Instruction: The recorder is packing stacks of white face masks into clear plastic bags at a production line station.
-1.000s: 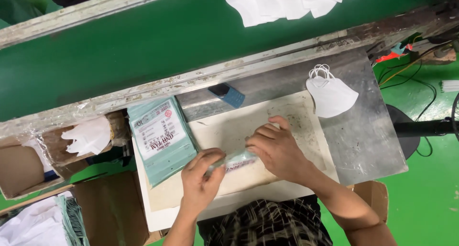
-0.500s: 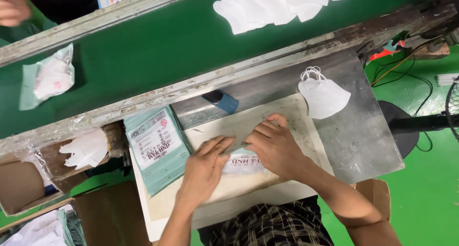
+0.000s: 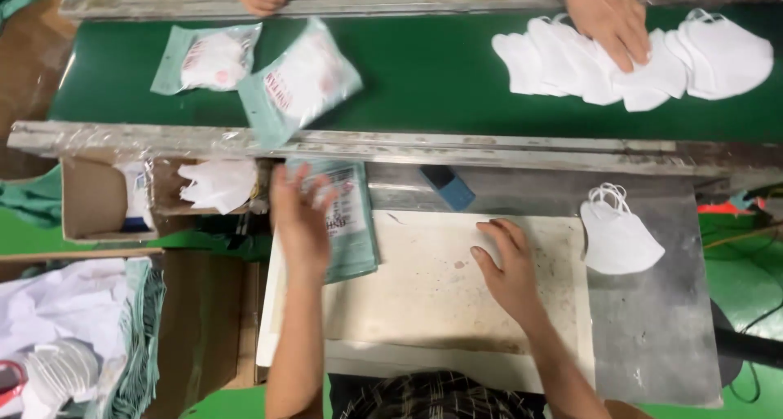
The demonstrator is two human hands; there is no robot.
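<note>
Green floor (image 3: 746, 284), grey metal table (image 3: 652, 329) — green conveyor belt (image 3: 424, 85) beyond.

Illumination is even, bright and overhead, with only soft, short shadows beneath the forearms on the pale bench (image 3: 424, 305). The left hand (image 3: 300, 215) is motion-blurred, as is the bagged mask (image 3: 300, 81) on the green belt beyond it. Plastic film along the rail (image 3: 163, 138) behind the bench shows mild glare. White masks (image 3: 644, 56) beyond the bench's far right corner are near overexposure, with little surface detail.
</note>
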